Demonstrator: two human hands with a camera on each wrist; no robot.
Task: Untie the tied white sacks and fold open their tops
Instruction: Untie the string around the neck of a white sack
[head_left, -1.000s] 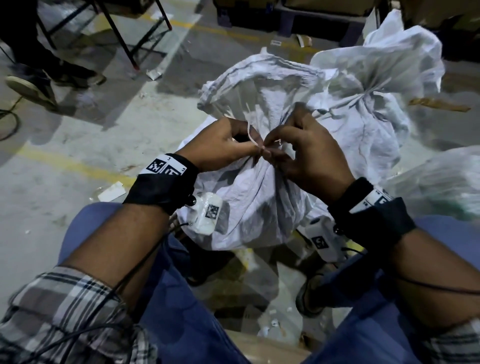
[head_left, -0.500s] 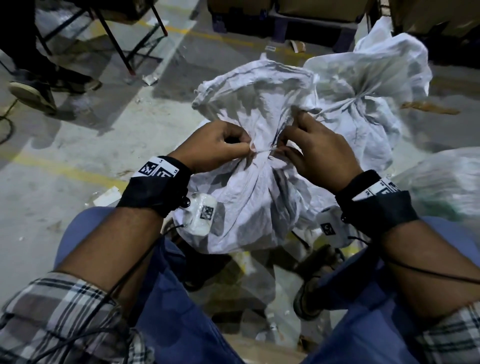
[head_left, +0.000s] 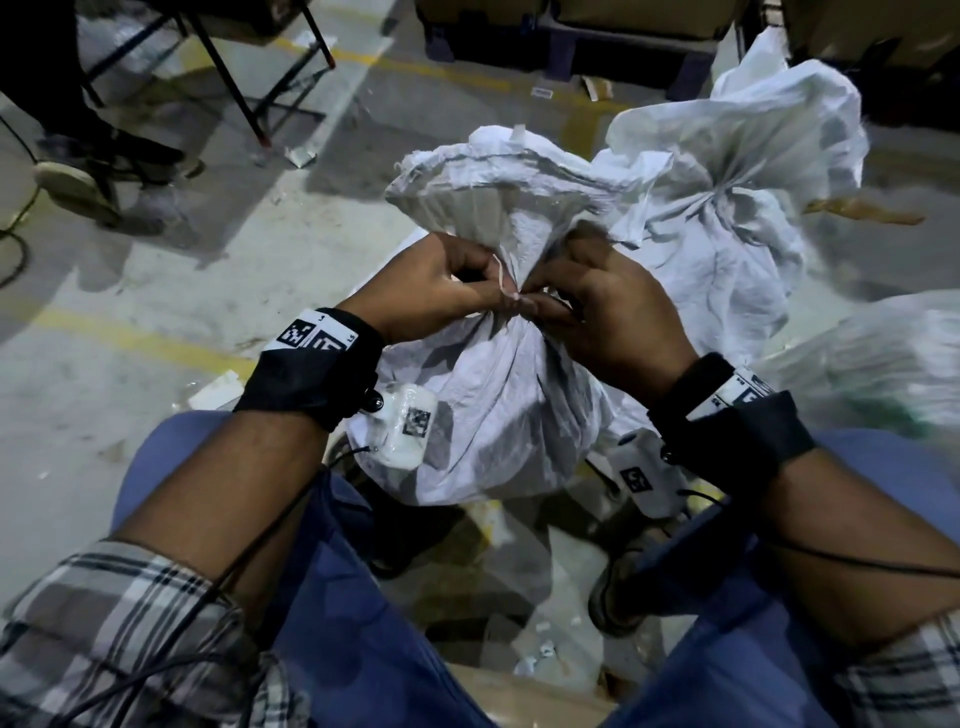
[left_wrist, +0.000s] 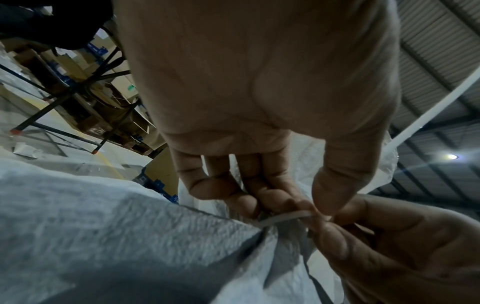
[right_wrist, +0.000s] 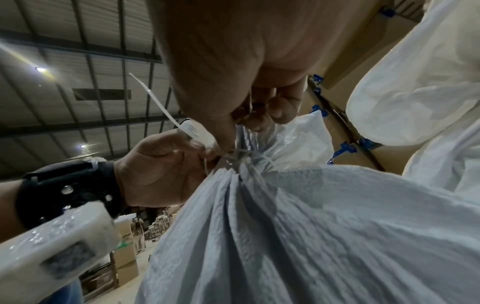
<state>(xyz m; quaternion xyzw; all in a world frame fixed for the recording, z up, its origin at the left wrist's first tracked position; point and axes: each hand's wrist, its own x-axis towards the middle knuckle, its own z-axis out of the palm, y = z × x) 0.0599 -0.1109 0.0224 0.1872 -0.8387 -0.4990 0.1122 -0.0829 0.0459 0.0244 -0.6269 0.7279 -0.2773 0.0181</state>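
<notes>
The near sack (head_left: 483, 415) stands between the person's knees, its neck bunched and bound by a thin white tie (head_left: 500, 283). A second tied sack (head_left: 737, 208) sits just behind the near sack, untouched. At the near sack's neck, the left hand (head_left: 441, 291) pinches the tie's loose end, and the right hand (head_left: 608, 312) picks at the knot with curled fingertips. The risk I see: pulling the wrong strand would cinch the knot tighter, and a slick tie could slip from the pinch

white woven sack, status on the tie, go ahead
Left hand and right hand pinching thin white tie strip. White woven sack neck still cinched. Nothing obstructing.
</notes>
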